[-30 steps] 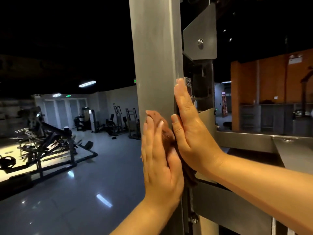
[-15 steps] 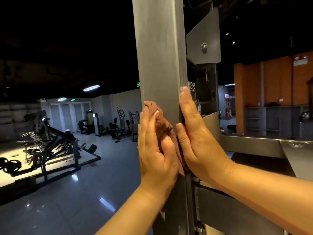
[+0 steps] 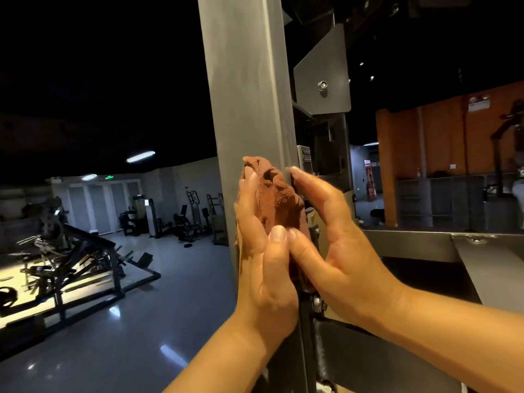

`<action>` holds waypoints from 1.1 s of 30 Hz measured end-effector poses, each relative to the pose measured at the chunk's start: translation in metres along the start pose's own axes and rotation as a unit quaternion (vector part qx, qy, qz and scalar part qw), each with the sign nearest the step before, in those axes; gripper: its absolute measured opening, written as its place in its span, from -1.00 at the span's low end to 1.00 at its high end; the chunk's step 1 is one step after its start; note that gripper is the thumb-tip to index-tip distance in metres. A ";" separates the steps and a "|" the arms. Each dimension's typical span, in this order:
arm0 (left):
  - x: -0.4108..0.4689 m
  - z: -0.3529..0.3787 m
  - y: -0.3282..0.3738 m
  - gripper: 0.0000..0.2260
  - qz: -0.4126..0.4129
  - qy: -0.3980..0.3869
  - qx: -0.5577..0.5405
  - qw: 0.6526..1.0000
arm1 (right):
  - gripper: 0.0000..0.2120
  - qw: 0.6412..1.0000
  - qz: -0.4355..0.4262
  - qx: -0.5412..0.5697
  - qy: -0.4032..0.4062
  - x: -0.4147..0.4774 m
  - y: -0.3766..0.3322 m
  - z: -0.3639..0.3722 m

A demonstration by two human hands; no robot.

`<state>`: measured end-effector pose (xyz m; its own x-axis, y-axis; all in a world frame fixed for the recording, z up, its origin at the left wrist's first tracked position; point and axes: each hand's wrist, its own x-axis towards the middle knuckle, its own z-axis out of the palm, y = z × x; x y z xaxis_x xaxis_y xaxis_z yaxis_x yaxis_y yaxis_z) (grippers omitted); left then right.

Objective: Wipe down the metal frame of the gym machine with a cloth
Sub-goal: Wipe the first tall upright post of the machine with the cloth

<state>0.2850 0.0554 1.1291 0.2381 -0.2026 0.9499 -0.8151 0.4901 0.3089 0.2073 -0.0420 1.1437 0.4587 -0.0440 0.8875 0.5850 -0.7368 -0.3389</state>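
The left hand [image 3: 263,251] and the right hand [image 3: 334,242] are held together in front of the upright post [image 3: 246,80], thumbs touching, and the rust-brown cloth [image 3: 276,199] is bunched between them. The cloth is gripped by the left hand, with fingers up its left side and the thumb across its lower front. From the right it is cupped by the right hand, whose thumb is pressed on the cloth's lower part and whose fingertips [image 3: 293,170] are laid at the post's right edge. The cloth is kept over the post's front face, by that right edge; how firmly it is pressed there cannot be told.

Above the hands, the post's grey face is left bare to the top of the view. Just right of the post, a bolted metal plate [image 3: 323,61] and darker frame parts are set close, and lower down a horizontal beam [image 3: 408,245] is run off to the right. Left of the post, polished floor [image 3: 99,350] is seen, with other gym machines [image 3: 56,265] well apart.
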 end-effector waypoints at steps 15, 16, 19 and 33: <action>0.021 -0.020 -0.007 -0.51 0.042 -0.031 0.189 0.981 | -0.33 0.988 0.033 0.056 0.137 -0.002 -0.031 0.025; 0.021 -0.020 -0.007 -0.51 0.032 -0.032 0.168 0.985 | -0.41 0.989 0.043 0.077 0.120 -0.006 -0.035 0.032; 0.020 -0.017 -0.003 -0.52 0.018 -0.018 0.114 0.993 | -0.50 0.983 0.093 0.115 0.110 -0.002 -0.036 0.040; 0.070 -0.024 -0.007 -0.53 0.110 0.025 0.153 0.982 | -0.56 0.989 0.098 0.015 0.105 0.021 -0.015 0.029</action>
<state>0.3197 0.0577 1.1946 0.0579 -0.0756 0.9955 -0.9683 0.2386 0.0745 0.2277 -0.0125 1.1584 0.4177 -0.3265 0.8479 0.5192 -0.6801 -0.5176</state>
